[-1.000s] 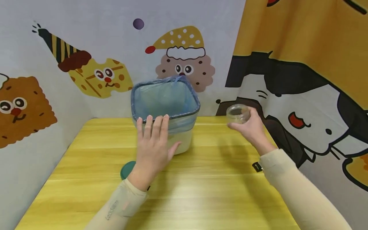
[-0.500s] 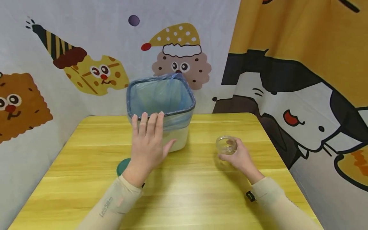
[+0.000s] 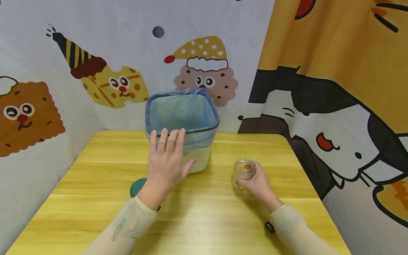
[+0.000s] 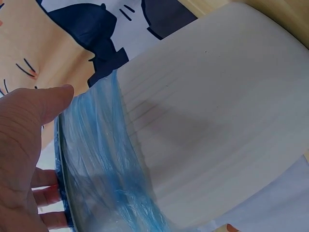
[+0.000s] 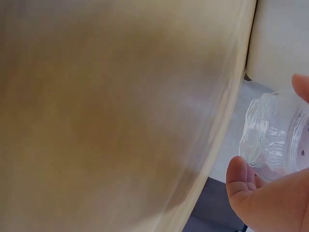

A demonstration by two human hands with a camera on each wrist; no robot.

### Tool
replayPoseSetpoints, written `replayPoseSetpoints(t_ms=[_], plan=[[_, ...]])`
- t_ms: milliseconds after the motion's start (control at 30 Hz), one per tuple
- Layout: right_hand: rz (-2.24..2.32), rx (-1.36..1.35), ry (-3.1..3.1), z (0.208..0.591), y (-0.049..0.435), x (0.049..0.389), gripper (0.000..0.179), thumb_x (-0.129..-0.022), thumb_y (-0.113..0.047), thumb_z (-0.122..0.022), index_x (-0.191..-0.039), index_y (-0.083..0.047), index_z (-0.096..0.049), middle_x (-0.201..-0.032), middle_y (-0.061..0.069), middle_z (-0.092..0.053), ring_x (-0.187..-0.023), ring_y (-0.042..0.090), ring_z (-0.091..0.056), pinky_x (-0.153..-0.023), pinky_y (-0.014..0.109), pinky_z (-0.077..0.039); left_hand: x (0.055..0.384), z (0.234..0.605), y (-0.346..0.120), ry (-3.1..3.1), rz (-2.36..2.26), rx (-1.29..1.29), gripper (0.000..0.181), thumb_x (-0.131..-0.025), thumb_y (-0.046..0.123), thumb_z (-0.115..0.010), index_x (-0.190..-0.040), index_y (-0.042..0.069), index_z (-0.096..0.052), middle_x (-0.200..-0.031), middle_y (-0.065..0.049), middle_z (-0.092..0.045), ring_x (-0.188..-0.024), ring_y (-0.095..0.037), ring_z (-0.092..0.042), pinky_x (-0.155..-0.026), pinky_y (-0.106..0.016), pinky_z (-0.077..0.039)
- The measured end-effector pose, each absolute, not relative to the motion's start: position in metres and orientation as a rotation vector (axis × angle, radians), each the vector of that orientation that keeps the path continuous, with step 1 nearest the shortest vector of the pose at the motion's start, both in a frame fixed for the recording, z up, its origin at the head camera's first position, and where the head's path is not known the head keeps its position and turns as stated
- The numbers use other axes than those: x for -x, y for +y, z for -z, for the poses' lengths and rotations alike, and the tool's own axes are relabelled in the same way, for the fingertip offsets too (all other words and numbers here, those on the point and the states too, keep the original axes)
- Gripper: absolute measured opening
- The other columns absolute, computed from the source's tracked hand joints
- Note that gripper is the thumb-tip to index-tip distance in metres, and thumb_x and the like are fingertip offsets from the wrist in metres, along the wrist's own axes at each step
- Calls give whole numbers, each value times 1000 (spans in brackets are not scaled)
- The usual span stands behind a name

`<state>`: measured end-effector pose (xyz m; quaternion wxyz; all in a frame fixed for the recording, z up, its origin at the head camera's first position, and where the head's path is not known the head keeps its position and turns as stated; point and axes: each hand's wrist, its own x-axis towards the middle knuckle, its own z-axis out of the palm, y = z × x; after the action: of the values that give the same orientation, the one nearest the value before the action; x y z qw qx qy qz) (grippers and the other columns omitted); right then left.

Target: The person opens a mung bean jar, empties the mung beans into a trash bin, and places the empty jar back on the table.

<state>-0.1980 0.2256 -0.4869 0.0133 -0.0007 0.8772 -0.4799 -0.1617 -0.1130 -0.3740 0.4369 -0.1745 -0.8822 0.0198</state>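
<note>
A small clear jar [image 3: 244,170] is gripped between the thumb and fingers of my right hand [image 3: 259,180], low over the right half of the table. In the right wrist view the clear jar [image 5: 273,135] shows ribbed sides, and its mouth end is partly hidden by the hand. My left hand [image 3: 165,163] lies with fairly straight fingers across the front rim of a white bin [image 3: 199,156], its thumb to the side. A blue plastic bag [image 4: 104,145] lines this bin and folds over its rim. The left wrist view shows the fingertips at the rim.
A round green lid [image 3: 137,187] lies on the wooden table [image 3: 204,219], partly behind my left forearm. Printed cartoon cloth [image 3: 124,21] hangs close behind the table and along the right side.
My right hand has come down and slightly toward the middle with the jar, from higher at the right. The left hand stays at the bin's rim. The head view shifts a little.
</note>
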Motion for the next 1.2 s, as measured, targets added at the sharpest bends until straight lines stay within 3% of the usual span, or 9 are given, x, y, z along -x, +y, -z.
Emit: replayPoseSetpoints(t_ms=[400,667,900,1200], plan=[[1493,-20,2709,495,224,183,97,-77,-18,-96,-154,2,-40,-149,26,-59,-132,43,-62,-113,56,-51,157,376,-108,-2211,-28,455,110,-81,62,-86,-159,0,-41,-147,-21,-50,-139,-48,-47,-124,-70,-32],[1385,-54,2711,496,227,178,99,-77,-25,-97,-153,3,-41,-147,28,-60,-132,44,-63,-112,57,-52,154,378,-104,-2212,-12,469,110,-82,62,-86,-159,-1,-41,-147,-22,-50,-139,-49,-47,-124,-70,-32],[1182,4,2790,488,205,197,107,-75,-35,-99,-157,-2,-39,-146,25,-63,-128,44,-65,-105,57,-56,153,377,-109,-2247,23,456,109,-83,59,-87,-159,-2,-39,-150,-23,-47,-141,-51,-44,-125,-72,-27],[1115,-41,2859,486,169,232,109,-74,-37,-99,-158,-3,-38,-143,23,-65,-125,42,-66,-107,56,-54,158,373,-113,-2215,18,459,107,-82,58,-88,-158,-1,-41,-149,-22,-48,-140,-50,-45,-124,-71,-29]])
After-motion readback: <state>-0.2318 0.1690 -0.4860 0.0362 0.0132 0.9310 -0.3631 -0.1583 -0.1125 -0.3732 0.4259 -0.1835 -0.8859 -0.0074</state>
